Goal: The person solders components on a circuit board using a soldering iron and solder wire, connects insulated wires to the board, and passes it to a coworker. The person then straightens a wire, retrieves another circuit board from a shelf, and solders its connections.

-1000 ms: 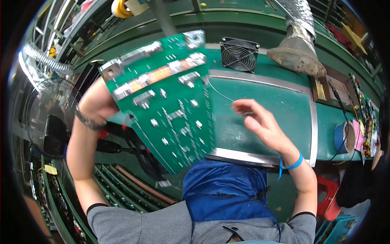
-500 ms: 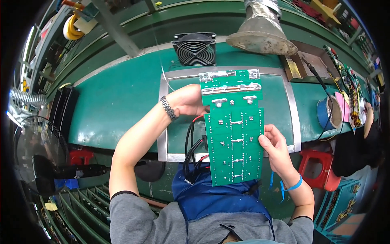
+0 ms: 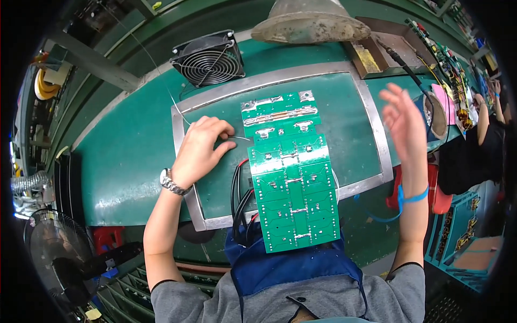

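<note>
A long green circuit board (image 3: 291, 172) lies solder-side up on the green tabletop (image 3: 124, 156), its far end inside a flat metal frame (image 3: 180, 156) and its near end overhanging the edge above the person's blue apron (image 3: 285, 266). A bundle of black and red wires (image 3: 239, 199) runs out from under the board's left side toward the apron.

The left hand (image 3: 199, 151), a metal watch (image 3: 172, 183) at its wrist, rests on the tabletop just left of the board, fingers curled and pinched on the end of a thin strand of wire (image 3: 237, 138) that points toward the board's upper left. The right hand (image 3: 404, 121) is lifted off the surface, well to the right of the board, fingers spread and holding nothing; a blue strap (image 3: 412, 196) circles that wrist.

By the look of it, the board has just been laid down for work on its soldered side, and the strand in the left hand is being readied. A next move would seem to call for the free right hand to pick up a tool, perhaps the dark-handled iron (image 3: 404, 62) lying to the far right, while the left steadies the strand against a joint.

A small black fan (image 3: 207, 58) and a grey funnel-shaped hood (image 3: 307, 24) stand at the back.
</note>
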A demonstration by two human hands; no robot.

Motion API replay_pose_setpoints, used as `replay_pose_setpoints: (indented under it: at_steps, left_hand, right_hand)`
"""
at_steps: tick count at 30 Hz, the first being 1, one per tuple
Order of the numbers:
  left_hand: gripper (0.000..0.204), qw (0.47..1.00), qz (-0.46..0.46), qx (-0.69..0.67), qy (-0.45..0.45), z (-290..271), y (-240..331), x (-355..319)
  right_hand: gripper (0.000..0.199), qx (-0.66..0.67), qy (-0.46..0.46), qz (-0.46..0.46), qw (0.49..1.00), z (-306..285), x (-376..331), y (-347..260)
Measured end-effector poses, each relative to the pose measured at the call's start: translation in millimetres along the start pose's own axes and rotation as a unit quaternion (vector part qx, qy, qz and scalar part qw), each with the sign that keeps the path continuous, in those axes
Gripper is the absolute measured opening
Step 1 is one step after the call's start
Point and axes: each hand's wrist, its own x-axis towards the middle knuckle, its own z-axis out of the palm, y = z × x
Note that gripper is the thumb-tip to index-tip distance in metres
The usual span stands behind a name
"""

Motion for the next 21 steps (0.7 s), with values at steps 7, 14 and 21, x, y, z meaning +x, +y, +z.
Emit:
replay_pose_setpoints:
  at_steps: [7, 14, 21]
  left_hand:
    - [0.011, 0.995, 0.032, -0.023, 0.094, 13, -6, -3]
    - [0.012, 0.993, 0.068, -0.026, 0.093, 13, -10, 0]
    - [0.008, 0.975, -0.113, -0.126, 0.144, 2, -23, -12]
  right_hand:
    - [0.063, 0.322, 0.144, -0.065, 0.933, -81, 109, 0]
    - [0.025, 0.187, 0.219, -0.111, 0.951, -110, 145, 18]
    - [0.026, 0.027, 0.24, -0.267, 0.933, -72, 78, -1]
